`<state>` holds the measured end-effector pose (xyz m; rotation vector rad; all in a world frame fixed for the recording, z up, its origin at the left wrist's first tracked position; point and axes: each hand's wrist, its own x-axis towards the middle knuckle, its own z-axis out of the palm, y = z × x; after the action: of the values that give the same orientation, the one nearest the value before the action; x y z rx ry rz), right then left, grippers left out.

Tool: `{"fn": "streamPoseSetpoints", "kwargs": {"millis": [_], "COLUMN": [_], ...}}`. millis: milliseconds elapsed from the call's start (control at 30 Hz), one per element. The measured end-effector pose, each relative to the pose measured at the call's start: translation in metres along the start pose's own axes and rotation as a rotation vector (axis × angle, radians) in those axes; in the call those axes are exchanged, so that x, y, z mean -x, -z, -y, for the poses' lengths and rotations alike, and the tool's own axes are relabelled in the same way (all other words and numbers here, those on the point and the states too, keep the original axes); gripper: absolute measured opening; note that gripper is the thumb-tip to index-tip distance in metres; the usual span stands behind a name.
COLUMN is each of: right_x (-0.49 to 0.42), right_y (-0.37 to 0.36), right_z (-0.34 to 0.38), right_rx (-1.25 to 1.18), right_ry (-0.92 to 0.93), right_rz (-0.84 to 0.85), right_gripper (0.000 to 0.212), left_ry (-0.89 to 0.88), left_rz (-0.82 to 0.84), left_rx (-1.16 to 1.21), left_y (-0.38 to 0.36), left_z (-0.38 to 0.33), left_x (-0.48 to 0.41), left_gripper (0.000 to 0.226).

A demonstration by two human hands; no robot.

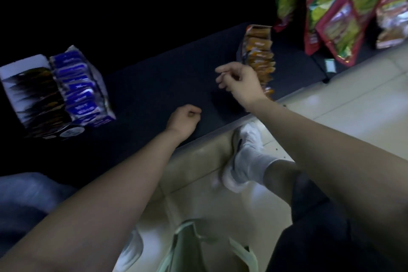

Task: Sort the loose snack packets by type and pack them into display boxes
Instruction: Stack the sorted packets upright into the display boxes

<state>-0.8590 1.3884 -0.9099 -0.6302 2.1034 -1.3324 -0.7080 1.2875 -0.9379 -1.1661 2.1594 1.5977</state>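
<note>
Left hand point(185, 117) near table point(154, 86) edge, between blue box point(81, 86) and orange box point(258, 57)

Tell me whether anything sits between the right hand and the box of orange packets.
Nothing visible does. The right hand hovers right by the orange packets, overlapping them in the view; the left hand rests apart on the dark surface.

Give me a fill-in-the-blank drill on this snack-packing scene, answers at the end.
1. The display box beside the white box holds packets coloured ____.
2. The packet row behind the right hand is ____.
3. The curled left hand holds ____.
4. The shoe on the floor is ____.
Missing words: blue; orange; nothing; white.
</note>
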Motion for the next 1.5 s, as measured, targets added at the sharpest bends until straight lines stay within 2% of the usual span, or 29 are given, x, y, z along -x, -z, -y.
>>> {"fn": "streamPoseSetpoints", "kwargs": {"millis": [167,233,267,367,433,500,600,833,933,1167,1333,1400,1500], "right_x": [-0.003,-0.009,-0.014,-0.03,-0.04,-0.043,-0.047,-0.035,-0.022,0.008,0.023,0.029,0.035], "right_y": [0.072,0.083,0.087,0.086,0.081,0.075,0.064,0.023,-0.005,-0.08,-0.119,-0.132,-0.142], "right_z": [-0.045,-0.067,-0.077,-0.1,-0.107,-0.107,-0.105,-0.082,-0.071,-0.037,-0.017,-0.017,-0.031], "right_rx": [0.066,0.039,0.012,-0.208,-0.375,-0.442,-0.467,-0.447,-0.452,-0.427,-0.387,-0.375,-0.391], "right_ry": [-0.044,-0.13,-0.199,-0.441,-0.547,-0.555,-0.519,-0.524,-0.516,-0.586,-0.596,-0.619,-0.758], "right_rz": [-0.478,-0.576,-0.565,-0.34,-0.228,-0.16,-0.132,-0.032,0.048,0.226,0.33,0.369,0.386], "right_gripper": [0.017,0.014,0.019,0.056,0.074,0.068,0.06,0.059,0.052,0.059,0.056,0.069,0.107], "left_ry": [-0.049,-0.046,-0.039,0.025,0.086,0.099,0.026,0.038,0.09,0.233,0.332,0.346,0.38], "left_rz": [0.065,0.065,0.081,0.158,0.182,0.22,0.279,0.14,0.069,-0.046,-0.166,-0.161,-0.112], "left_rx": [0.034,0.074,0.091,0.151,0.249,0.351,0.444,0.515,0.529,0.641,0.713,0.711,0.682], "left_y": [-0.048,-0.061,-0.067,-0.078,-0.084,-0.09,-0.095,-0.07,-0.05,0.0,0.031,0.042,0.053], "left_z": [-0.049,-0.06,-0.065,-0.073,-0.077,-0.079,-0.082,-0.058,-0.039,0.013,0.048,0.057,0.06], "left_x": [-0.032,-0.047,-0.055,-0.078,-0.094,-0.104,-0.106,-0.084,-0.062,-0.014,0.013,0.021,0.029], "left_gripper": [0.035,0.038,0.04,0.049,0.053,0.054,0.045,0.04,0.038,0.039,0.038,0.038,0.036]}}
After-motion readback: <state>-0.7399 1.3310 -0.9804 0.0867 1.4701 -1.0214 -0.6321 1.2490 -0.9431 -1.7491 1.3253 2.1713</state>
